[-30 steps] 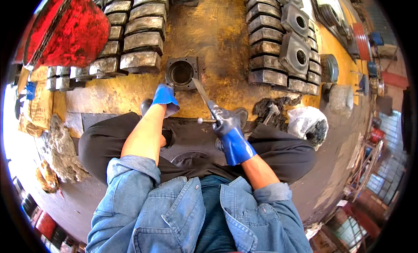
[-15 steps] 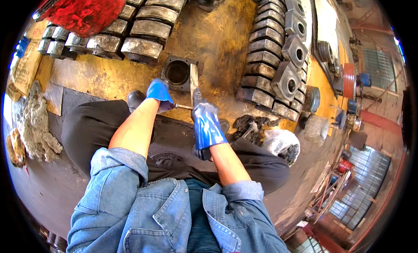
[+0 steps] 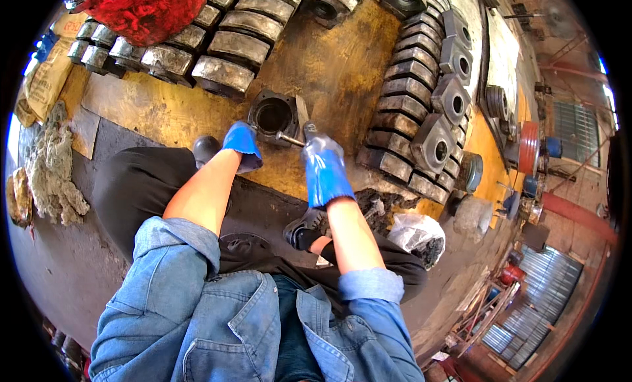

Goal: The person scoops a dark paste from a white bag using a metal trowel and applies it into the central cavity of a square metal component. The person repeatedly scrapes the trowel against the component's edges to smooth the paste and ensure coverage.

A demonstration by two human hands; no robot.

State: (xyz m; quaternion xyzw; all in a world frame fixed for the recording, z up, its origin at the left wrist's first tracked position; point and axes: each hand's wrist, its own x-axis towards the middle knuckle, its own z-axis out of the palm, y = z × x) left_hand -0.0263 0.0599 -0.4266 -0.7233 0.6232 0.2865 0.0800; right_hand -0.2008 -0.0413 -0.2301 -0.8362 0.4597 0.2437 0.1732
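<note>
A square dark metal casting with a round bore lies on the worn yellow surface in front of me. At its near left corner is my left hand in a blue rubber glove; its fingers are mostly hidden from view. My right hand, also gloved in blue, is closed on a flat, file-like bar, which stands along the casting's right side. A thin metal rod with a rounded end sticks out leftward from beside the right hand, close to the casting's near edge. Motion blurs the right hand slightly.
Rows of metal blocks stand at the far left, beside a red cloth. On the right is another long row, with bored castings along it. A white plastic bag sits near my right knee; grey rags lie left.
My right hand has moved a little right and up, with the bar. The rod's rounded end now lies nearer the casting. My left hand stays at the casting's corner.
</note>
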